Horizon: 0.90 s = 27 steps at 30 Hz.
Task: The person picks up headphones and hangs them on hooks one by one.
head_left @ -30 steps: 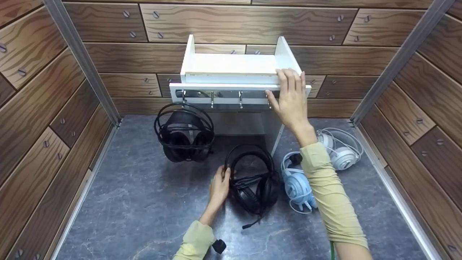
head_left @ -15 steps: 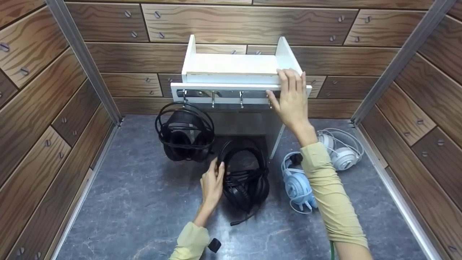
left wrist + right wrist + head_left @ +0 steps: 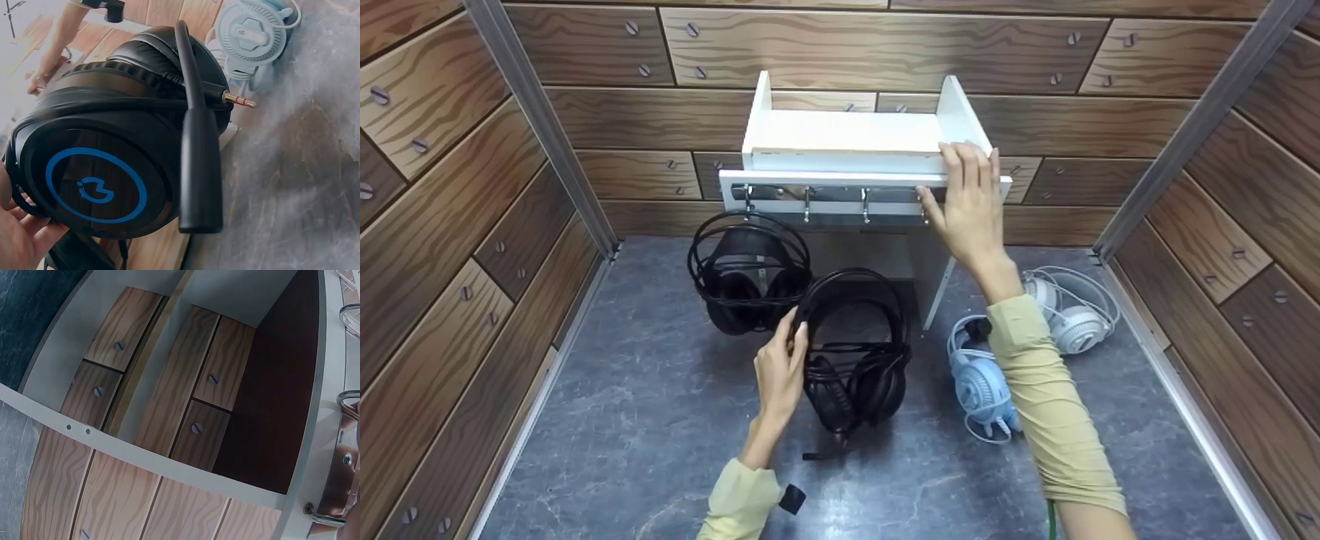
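Note:
My left hand [image 3: 781, 371] holds a black over-ear headset [image 3: 879, 391] by the left side of its headband, raised in front of the white shelf unit. In the left wrist view, an earcup [image 3: 95, 183] shows a blue ring and logo, with the microphone boom [image 3: 201, 169] and a plug [image 3: 239, 99] beside it. My right hand [image 3: 973, 214] rests over the right end of the hook board [image 3: 840, 179], fingers stretched across its top edge and thumb at the front. Another black headset [image 3: 735, 304] hangs from the leftmost hook [image 3: 748, 196].
A light blue headset [image 3: 982, 390] and a white headset [image 3: 1078, 330] lie on the grey floor right of the shelf unit [image 3: 851, 131]. The middle hooks [image 3: 865, 206] carry nothing. Wood-patterned walls [image 3: 885, 49] enclose three sides.
My left hand has moved the black headset leftward and up toward the hook board. The right hand stays on the board's right end.

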Each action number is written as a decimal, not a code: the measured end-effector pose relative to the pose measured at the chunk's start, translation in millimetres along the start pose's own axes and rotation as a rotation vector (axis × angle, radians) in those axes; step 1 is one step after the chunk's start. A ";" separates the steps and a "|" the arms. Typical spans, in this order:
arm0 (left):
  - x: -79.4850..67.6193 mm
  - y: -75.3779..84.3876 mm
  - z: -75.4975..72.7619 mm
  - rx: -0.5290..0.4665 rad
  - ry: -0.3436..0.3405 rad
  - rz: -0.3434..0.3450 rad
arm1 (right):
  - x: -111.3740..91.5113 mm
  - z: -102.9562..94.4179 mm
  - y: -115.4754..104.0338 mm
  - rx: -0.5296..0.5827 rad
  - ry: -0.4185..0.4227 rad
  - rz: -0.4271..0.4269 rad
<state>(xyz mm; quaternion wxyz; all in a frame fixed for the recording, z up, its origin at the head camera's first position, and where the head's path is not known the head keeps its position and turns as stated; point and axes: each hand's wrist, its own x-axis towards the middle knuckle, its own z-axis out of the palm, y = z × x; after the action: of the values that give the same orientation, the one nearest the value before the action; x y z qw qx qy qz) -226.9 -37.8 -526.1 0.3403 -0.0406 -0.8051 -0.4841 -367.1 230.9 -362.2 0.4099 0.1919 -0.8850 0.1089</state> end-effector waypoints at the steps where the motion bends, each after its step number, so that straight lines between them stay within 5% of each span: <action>1: 0.6 0.4 -1.8 -0.002 0.000 -0.005 | -0.2 -0.2 -0.1 -0.001 -0.005 0.002; 27: 53.6 25.1 -51.3 -0.135 0.054 0.004 | 0.4 -0.2 0.9 -0.018 -0.017 -0.001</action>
<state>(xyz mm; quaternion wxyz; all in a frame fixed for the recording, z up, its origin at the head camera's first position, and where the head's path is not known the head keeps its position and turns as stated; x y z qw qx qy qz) -231.9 -80.0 -460.3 0.3594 -0.0521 -0.7612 -0.5373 -367.6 231.7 -361.8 0.4041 0.1894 -0.8894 0.0994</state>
